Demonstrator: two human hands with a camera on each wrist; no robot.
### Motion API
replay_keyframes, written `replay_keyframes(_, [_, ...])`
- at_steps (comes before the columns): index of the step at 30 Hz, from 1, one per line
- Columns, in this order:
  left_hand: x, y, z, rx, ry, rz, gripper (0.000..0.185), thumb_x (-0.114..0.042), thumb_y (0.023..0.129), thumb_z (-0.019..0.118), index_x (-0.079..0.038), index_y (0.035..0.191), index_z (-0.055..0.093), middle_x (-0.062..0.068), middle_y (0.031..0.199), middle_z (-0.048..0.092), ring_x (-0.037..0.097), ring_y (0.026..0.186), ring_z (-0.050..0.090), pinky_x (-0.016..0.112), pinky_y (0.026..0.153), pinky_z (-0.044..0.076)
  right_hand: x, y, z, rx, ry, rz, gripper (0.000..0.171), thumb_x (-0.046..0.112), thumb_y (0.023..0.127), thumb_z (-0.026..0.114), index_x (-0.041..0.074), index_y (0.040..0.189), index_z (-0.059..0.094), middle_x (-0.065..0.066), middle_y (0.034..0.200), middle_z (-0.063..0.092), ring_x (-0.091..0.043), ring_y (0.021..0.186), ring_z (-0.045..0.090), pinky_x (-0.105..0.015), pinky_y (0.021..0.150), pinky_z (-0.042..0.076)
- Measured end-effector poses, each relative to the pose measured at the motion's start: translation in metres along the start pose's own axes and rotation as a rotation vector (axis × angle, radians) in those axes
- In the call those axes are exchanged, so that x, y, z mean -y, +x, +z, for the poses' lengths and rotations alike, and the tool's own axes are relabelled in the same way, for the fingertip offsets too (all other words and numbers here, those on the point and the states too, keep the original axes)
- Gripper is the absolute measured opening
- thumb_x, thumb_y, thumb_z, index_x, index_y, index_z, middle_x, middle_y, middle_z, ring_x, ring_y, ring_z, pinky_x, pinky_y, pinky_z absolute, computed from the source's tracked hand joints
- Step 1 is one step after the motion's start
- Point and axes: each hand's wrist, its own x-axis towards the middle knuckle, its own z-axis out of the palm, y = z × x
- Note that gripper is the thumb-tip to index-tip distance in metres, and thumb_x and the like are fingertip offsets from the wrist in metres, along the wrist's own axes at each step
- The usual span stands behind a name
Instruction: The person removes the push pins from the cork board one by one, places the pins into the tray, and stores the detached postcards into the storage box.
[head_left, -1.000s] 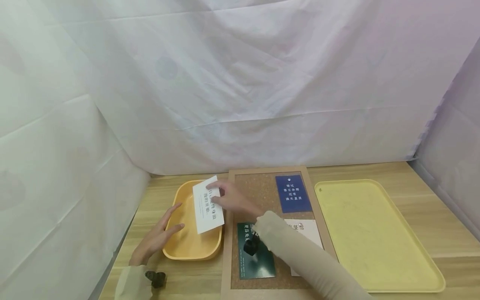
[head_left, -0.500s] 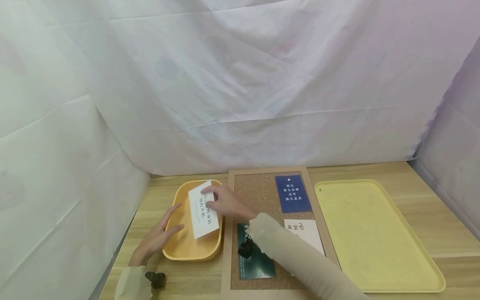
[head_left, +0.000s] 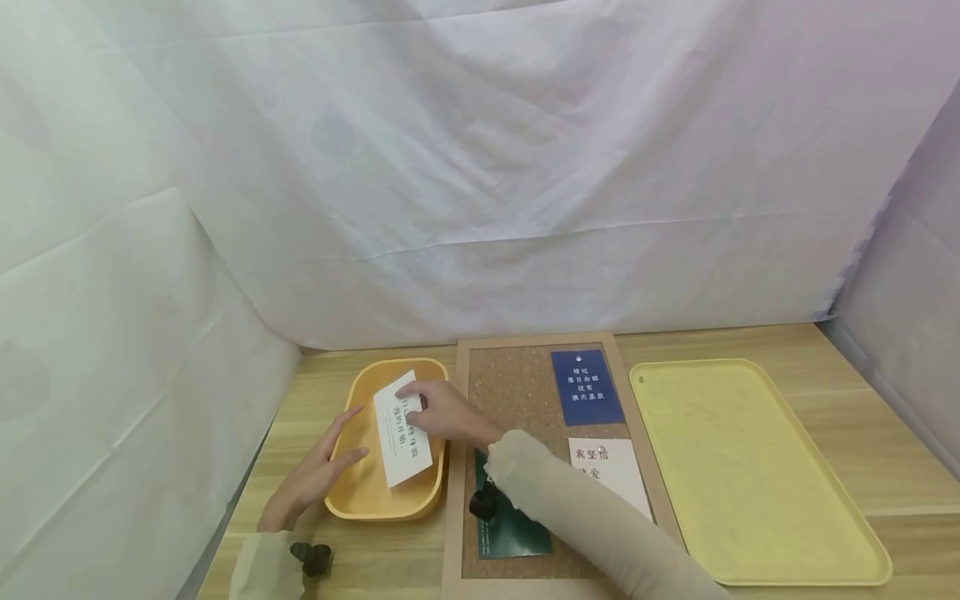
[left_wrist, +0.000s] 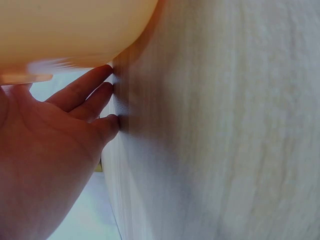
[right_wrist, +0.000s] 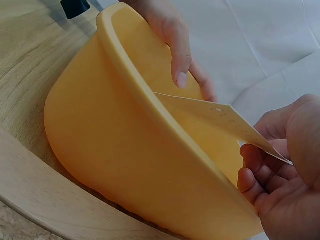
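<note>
Corkboard (head_left: 525, 392) is the anchor: just left of it sits the orange tray (head_left: 352, 487), left hand (head_left: 311, 479) flat against its rim. Right hand (head_left: 442, 412) pinches a white card (head_left: 397, 437) over it, so probably mid-drop; letting go looks next.

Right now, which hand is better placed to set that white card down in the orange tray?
The right hand: it already pinches the white card over the orange tray. The left hand only rests open on the tray's near-left rim, steadying it, with no grip on the card.
</note>
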Motion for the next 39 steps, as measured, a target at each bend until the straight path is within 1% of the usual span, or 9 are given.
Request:
replay_keyframes(4, [0.0,0.0,-0.001,0.002,-0.002,0.0,0.069,-0.025,0.099,0.059,-0.022,0.157,0.023,0.016,0.165,0.011,0.046,0.15,0.002,0.075,0.111,0.007,0.002,0.001,0.001,-0.012,-0.044,0.001,0.037,0.012,0.094,0.064,0.012,0.132,0.064,0.0,0.11,0.068,-0.005,0.082,0.061,-0.018,0.072,0.052])
replay_keyframes(11, [0.0,0.001,-0.002,0.003,-0.005,-0.022,0.069,-0.027,0.099,0.06,-0.022,0.157,0.022,0.016,0.165,0.01,0.046,0.15,0.001,0.074,0.112,0.006,0.004,0.003,0.003,-0.025,-0.099,0.006,0.037,0.011,0.093,0.065,0.011,0.13,0.064,0.001,0.106,0.068,-0.005,0.081,0.059,-0.018,0.072,0.05])
replay_keyframes(15, [0.001,0.001,-0.002,0.004,-0.012,-0.009,0.069,-0.026,0.099,0.059,-0.021,0.157,0.023,0.017,0.165,0.011,0.046,0.15,0.002,0.074,0.112,0.007,0.003,0.005,0.004,-0.027,-0.112,0.002,0.037,0.01,0.093,0.064,0.011,0.13,0.064,0.0,0.106,0.068,-0.005,0.081,0.059,-0.017,0.072,0.05])
replay_keyframes(20, [0.003,0.002,-0.002,0.005,-0.02,0.011,0.069,-0.025,0.099,0.059,-0.021,0.157,0.023,0.017,0.165,0.011,0.046,0.15,0.002,0.075,0.111,0.007,0.0,0.007,0.005,-0.016,-0.115,-0.005,0.039,0.009,0.093,0.062,0.009,0.131,0.063,0.0,0.102,0.068,-0.005,0.076,0.06,-0.017,0.066,0.05])
replay_keyframes(26, [0.002,0.001,-0.002,0.009,-0.028,0.002,0.07,-0.026,0.098,0.06,-0.023,0.157,0.023,0.016,0.165,0.01,0.046,0.15,0.002,0.074,0.112,0.007,0.003,0.006,0.008,-0.025,-0.139,0.017,0.039,0.007,0.093,0.063,0.009,0.131,0.063,-0.001,0.099,0.068,-0.005,0.07,0.059,-0.017,0.061,0.049])
replay_keyframes(29, [0.002,0.001,-0.001,0.006,-0.026,-0.005,0.07,-0.027,0.098,0.06,-0.023,0.157,0.023,0.017,0.165,0.01,0.046,0.15,0.002,0.073,0.113,0.007,0.004,0.006,0.009,-0.032,-0.161,0.019,0.039,0.006,0.092,0.062,0.009,0.131,0.062,-0.002,0.102,0.068,-0.006,0.07,0.059,-0.016,0.06,0.049])
replay_keyframes(34, [0.003,0.001,0.0,0.004,-0.025,0.007,0.069,-0.026,0.099,0.06,-0.023,0.157,0.023,0.016,0.165,0.012,0.045,0.15,0.004,0.073,0.113,0.008,0.005,0.005,0.01,-0.039,-0.206,0.015,0.039,0.006,0.092,0.062,0.008,0.131,0.062,-0.003,0.11,0.067,-0.006,0.073,0.057,-0.015,0.063,0.048])
replay_keyframes(37, [0.004,0.0,0.0,0.004,-0.021,0.008,0.068,-0.027,0.099,0.06,-0.023,0.157,0.023,0.016,0.165,0.012,0.046,0.15,0.003,0.074,0.112,0.008,0.006,0.005,0.01,-0.038,-0.22,0.029,0.039,0.008,0.093,0.064,0.009,0.131,0.062,-0.004,0.114,0.066,-0.006,0.077,0.058,-0.016,0.067,0.049])
replay_keyframes(39, [0.004,0.0,0.0,0.004,-0.015,0.005,0.068,-0.028,0.099,0.059,-0.024,0.157,0.023,0.016,0.165,0.012,0.046,0.15,0.003,0.074,0.111,0.009,0.006,0.005,0.011,-0.037,-0.238,0.041,0.038,0.009,0.093,0.065,0.009,0.131,0.062,-0.004,0.117,0.065,-0.007,0.082,0.059,-0.017,0.071,0.05])
